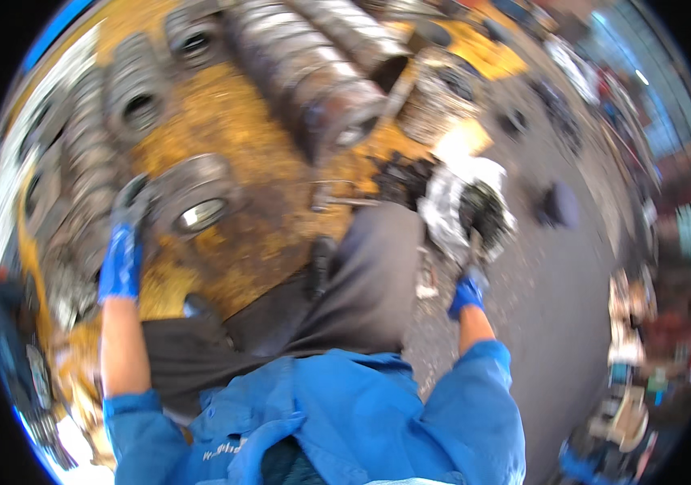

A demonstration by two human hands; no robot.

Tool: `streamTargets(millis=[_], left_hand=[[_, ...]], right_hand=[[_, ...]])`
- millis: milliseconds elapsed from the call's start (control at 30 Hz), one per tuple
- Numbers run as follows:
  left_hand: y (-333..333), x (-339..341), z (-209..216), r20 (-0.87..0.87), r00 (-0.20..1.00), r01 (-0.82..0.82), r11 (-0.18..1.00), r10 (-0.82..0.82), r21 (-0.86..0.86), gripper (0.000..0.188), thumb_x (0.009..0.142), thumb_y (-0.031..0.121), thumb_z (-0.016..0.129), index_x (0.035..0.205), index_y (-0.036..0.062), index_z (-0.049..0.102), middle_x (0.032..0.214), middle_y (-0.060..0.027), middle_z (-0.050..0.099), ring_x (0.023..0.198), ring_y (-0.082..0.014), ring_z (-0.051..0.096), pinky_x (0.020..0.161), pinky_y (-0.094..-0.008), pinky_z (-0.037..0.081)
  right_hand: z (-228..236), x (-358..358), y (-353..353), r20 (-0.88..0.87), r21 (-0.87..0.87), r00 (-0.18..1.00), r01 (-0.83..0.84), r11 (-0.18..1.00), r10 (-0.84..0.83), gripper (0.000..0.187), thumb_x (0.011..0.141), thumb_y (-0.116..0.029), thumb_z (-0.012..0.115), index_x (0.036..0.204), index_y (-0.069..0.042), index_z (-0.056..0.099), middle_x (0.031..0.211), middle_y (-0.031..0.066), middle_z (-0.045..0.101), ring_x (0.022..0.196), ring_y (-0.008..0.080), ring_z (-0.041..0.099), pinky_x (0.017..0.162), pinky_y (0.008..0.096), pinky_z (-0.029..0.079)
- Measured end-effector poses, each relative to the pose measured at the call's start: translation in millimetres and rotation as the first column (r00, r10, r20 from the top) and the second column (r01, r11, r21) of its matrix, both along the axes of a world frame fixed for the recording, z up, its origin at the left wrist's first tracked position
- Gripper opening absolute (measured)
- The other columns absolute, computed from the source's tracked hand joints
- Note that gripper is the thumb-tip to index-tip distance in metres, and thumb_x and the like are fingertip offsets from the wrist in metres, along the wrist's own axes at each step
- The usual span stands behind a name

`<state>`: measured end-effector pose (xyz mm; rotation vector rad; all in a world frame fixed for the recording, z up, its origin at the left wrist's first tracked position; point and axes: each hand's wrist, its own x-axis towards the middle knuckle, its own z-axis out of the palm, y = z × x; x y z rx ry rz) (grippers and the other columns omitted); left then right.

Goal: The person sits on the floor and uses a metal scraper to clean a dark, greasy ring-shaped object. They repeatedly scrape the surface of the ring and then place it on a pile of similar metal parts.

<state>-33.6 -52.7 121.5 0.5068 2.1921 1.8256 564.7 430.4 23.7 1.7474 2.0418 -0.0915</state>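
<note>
My left hand (126,242), in a blue glove with dark-stained fingers, is at the left edge of a thick grey metal ring (192,187). Its fingers appear closed on the ring's side, though motion blurs them. To the right, my right hand (470,293), also blue-gloved, is closed round a thin handle (475,245). That handle reaches into dark, greasy-looking matter (481,207) inside a container lined with crumpled white plastic (442,212). The tool's far end is hidden in the dark matter.
Long rows of stacked metal rings (301,69) lie on the stained yellow surface (240,234), with more rings (91,133) at the left. A metal hammer-like tool (331,198) and a dark heap (402,179) lie beyond my knee. A coil (438,97) sits farther back.
</note>
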Motion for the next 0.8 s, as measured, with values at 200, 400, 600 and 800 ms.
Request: streamTargets(millis=[200, 400, 600, 800], left_hand=[[10, -2, 35, 0.223, 0.975, -0.034, 0.985, -0.005, 0.172, 0.045, 0.090, 0.015, 0.068, 0.129, -0.0018, 0.053, 0.113, -0.0111, 0.065, 0.098, -0.0194, 0.064, 0.086, -0.0303, 0.053], [-4, 12, 72, 0.297, 0.951, -0.179, 0.934, 0.084, 0.310, 0.050, 0.094, 0.020, 0.063, 0.134, -0.0037, 0.046, 0.125, -0.0152, 0.060, 0.111, -0.0217, 0.060, 0.097, -0.0328, 0.049], [-1, 12, 78, 0.257, 0.962, -0.171, 0.938, 0.092, 0.303, 0.048, 0.094, 0.022, 0.063, 0.134, -0.0015, 0.048, 0.123, -0.0129, 0.061, 0.110, -0.0209, 0.060, 0.097, -0.0334, 0.048], [-15, -2, 65, 0.256, 0.957, -0.218, 0.917, 0.134, 0.334, 0.047, 0.095, 0.022, 0.063, 0.134, 0.0023, 0.048, 0.120, -0.0110, 0.062, 0.109, -0.0204, 0.060, 0.097, -0.0337, 0.050]], right_hand=[[-54, 71, -52, 0.061, 0.318, 0.919, -0.388, 0.865, 0.389, 0.076, 0.058, -0.023, 0.078, 0.127, -0.006, 0.052, 0.105, 0.0190, 0.064, 0.095, 0.0364, 0.063, 0.081, 0.0431, 0.052], [-61, 103, -76, -0.056, 0.316, 0.895, -0.404, 0.859, 0.442, 0.047, 0.085, -0.007, 0.053, 0.131, -0.015, 0.053, 0.095, 0.0155, 0.070, 0.079, 0.0349, 0.068, 0.062, 0.0485, 0.052], [-15, 110, -84, -0.292, 0.256, 0.881, -0.302, 0.918, 0.371, 0.047, 0.087, -0.009, 0.055, 0.134, -0.016, 0.052, 0.099, 0.0169, 0.069, 0.083, 0.0327, 0.068, 0.070, 0.0431, 0.053], [102, 15, -16, -0.638, 0.459, 0.637, -0.136, 0.878, 0.432, 0.045, 0.091, -0.007, 0.051, 0.135, -0.009, 0.050, 0.106, 0.0173, 0.068, 0.087, 0.0260, 0.067, 0.070, 0.0347, 0.053]])
